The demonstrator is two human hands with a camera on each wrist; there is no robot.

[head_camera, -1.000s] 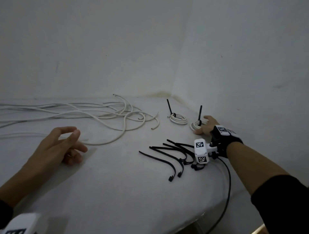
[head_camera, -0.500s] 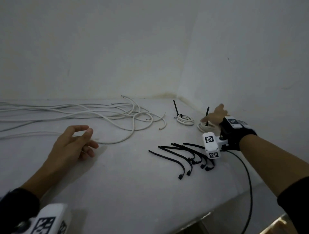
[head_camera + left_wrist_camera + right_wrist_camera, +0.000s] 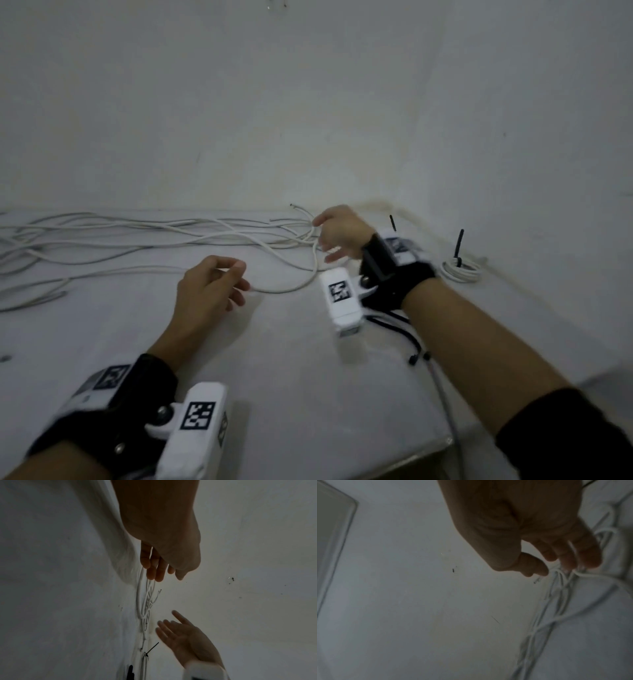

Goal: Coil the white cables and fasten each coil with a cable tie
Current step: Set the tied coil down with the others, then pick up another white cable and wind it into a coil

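Note:
Several loose white cables (image 3: 171,236) lie across the back left of the white table, their ends bunched near the middle. My right hand (image 3: 325,240) hovers over those ends with fingers relaxed and spread, holding nothing; the left wrist view shows its open palm (image 3: 171,622). My left hand (image 3: 239,274) rests loosely curled and empty beside a cable loop (image 3: 284,291). A tied white coil (image 3: 460,270) with an upright black tie tail (image 3: 458,245) sits at the right. A second tie tail (image 3: 393,222) pokes up behind my right wrist, its coil hidden.
Spare black cable ties (image 3: 412,342) lie partly hidden under my right forearm. Two walls meet in a corner behind the coils. The table's front edge (image 3: 394,459) runs along the lower right, with a wrist-camera cord (image 3: 445,404) hanging over it.
My right hand has left the tied coil at the right and swung left to the loose cable ends. The left hand has stayed beside the cable loop.

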